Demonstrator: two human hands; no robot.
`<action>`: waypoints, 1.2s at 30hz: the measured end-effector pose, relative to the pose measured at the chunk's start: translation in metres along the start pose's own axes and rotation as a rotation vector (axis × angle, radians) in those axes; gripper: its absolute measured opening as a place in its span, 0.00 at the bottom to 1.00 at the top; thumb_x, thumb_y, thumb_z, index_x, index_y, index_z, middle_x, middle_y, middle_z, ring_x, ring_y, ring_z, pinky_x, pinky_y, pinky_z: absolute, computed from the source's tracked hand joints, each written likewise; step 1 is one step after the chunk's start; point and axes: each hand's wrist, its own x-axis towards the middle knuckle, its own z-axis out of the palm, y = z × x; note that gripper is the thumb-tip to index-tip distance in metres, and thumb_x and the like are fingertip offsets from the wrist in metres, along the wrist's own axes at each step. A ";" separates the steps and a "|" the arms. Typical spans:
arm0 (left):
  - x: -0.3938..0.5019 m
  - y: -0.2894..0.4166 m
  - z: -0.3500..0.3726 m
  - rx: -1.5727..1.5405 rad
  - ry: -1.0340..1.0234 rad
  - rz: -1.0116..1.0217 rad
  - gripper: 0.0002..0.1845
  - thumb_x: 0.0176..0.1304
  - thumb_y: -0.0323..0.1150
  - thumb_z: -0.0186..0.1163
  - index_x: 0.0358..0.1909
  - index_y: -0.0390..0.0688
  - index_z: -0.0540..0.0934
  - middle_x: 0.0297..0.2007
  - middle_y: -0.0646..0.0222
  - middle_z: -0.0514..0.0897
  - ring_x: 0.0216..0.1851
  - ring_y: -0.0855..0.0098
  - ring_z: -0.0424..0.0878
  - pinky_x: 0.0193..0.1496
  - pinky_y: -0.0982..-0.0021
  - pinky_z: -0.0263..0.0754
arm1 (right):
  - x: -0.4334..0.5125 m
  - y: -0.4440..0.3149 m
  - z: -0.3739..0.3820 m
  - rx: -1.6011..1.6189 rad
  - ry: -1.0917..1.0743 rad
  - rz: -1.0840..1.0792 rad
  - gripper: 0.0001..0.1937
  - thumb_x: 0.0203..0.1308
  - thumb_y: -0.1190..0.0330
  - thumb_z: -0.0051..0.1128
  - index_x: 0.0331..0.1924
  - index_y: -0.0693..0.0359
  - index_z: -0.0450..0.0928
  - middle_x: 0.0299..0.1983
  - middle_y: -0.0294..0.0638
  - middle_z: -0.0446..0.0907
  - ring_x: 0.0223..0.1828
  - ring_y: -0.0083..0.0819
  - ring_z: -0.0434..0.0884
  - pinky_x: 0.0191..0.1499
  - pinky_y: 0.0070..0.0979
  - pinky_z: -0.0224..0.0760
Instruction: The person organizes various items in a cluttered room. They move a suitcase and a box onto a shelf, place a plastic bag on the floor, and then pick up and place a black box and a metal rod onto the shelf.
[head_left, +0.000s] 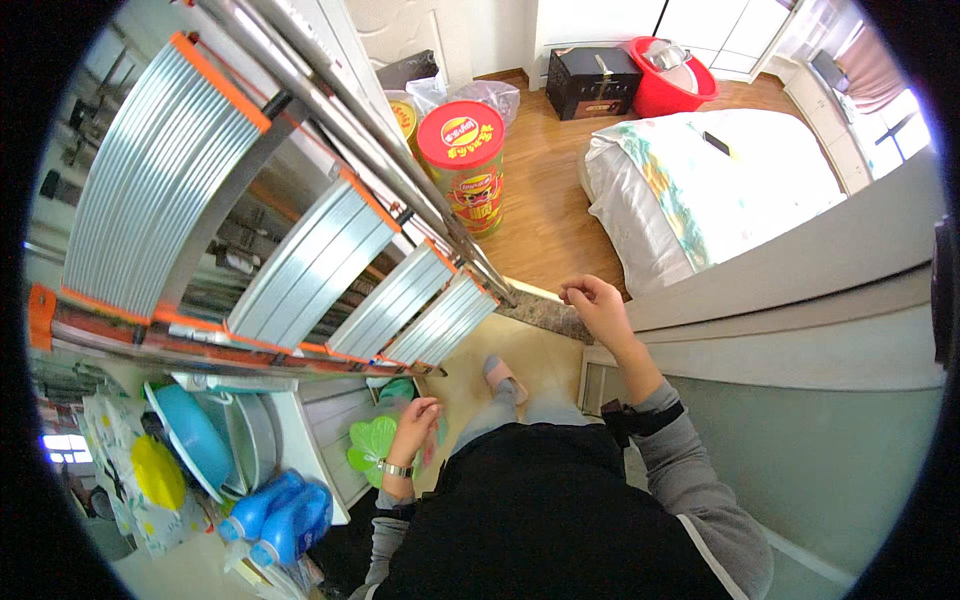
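Observation:
My right hand (598, 304) hangs in the air over the doorway's stone threshold (544, 315), its fingers loosely bent and holding nothing. Low on the left, my left hand (418, 426) is empty too, with relaxed fingers, beside a green flower-shaped plastic item (371, 442). A metal wristwatch (396, 469) circles my left wrist. An aluminium stepladder (300, 262) with orange trim leans at the left of the doorway, apart from both hands. One slippered foot (505, 377) shows on the pale floor ahead of me.
Beyond the doorway stand a large snack canister (476, 195), a black box (592, 82), a red tub (690, 94) and a bed (720, 202) bearing a phone (716, 142). A door (787, 322) borders my right. Blue bottles (292, 517) and basins (191, 435) crowd the lower left.

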 end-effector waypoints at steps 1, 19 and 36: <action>0.015 0.009 -0.001 -0.004 -0.017 0.004 0.13 0.65 0.34 0.54 0.46 0.37 0.73 0.36 0.69 0.80 0.36 0.79 0.76 0.41 0.77 0.71 | 0.013 -0.006 -0.003 0.019 0.005 0.015 0.09 0.57 0.73 0.51 0.39 0.69 0.77 0.31 0.43 0.82 0.32 0.25 0.81 0.38 0.20 0.73; 0.147 0.112 0.060 0.029 0.085 -0.095 0.16 0.66 0.38 0.53 0.50 0.39 0.72 0.44 0.67 0.79 0.44 0.75 0.76 0.49 0.73 0.71 | 0.285 -0.008 -0.065 0.119 -0.087 0.036 0.09 0.57 0.74 0.50 0.39 0.70 0.77 0.31 0.42 0.82 0.33 0.23 0.80 0.37 0.19 0.72; 0.301 0.302 0.193 -0.016 0.211 -0.171 0.15 0.65 0.36 0.54 0.48 0.37 0.72 0.40 0.70 0.78 0.43 0.77 0.76 0.48 0.75 0.70 | 0.507 0.058 -0.142 0.203 -0.428 0.307 0.09 0.60 0.73 0.47 0.41 0.67 0.76 0.33 0.40 0.81 0.34 0.23 0.79 0.40 0.20 0.72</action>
